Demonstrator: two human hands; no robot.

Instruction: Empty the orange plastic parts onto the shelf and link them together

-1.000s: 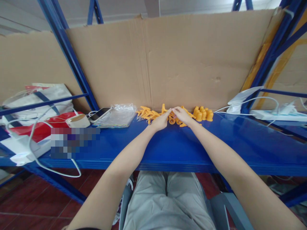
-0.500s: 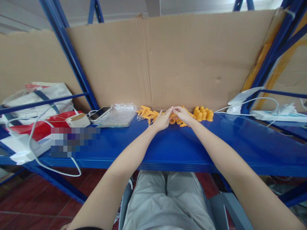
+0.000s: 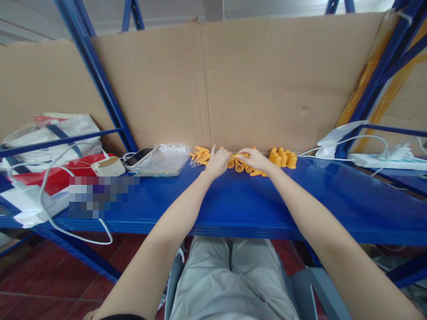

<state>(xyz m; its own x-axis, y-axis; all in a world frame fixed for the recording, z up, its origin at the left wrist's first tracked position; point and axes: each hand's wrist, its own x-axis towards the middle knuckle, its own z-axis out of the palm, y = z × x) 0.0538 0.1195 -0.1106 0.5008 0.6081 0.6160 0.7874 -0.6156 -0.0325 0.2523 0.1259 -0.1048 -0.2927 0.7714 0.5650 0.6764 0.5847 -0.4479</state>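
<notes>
Both hands are at a row of small orange plastic pieces along the back of the blue shelf. My left hand [image 3: 218,162] is closed, its fingertips bent down among the pieces; what they grip, if anything, is hidden. My right hand [image 3: 254,160] pinches an orange plastic piece [image 3: 245,155] between thumb and fingers. Below and between the hands lie round-ended orange pieces [image 3: 239,167] with hollow ends facing me. Left of my left hand is a pile of orange pieces [image 3: 200,154] with small metal chains [image 3: 194,164]. Orange figure-like pieces [image 3: 283,158] stand upright right of my right hand.
A clear plastic bag [image 3: 167,162] and a phone [image 3: 142,156] lie left of the pile. Farther left are a white charger [image 3: 108,167], cables and a red bag [image 3: 80,165]. A power strip [image 3: 390,161] lies at right. Cardboard [image 3: 267,84] closes off the back.
My left hand has moved left, away from my right hand, and turned with its fingers bent down. An orange piece now shows in my right hand, which has barely moved.
</notes>
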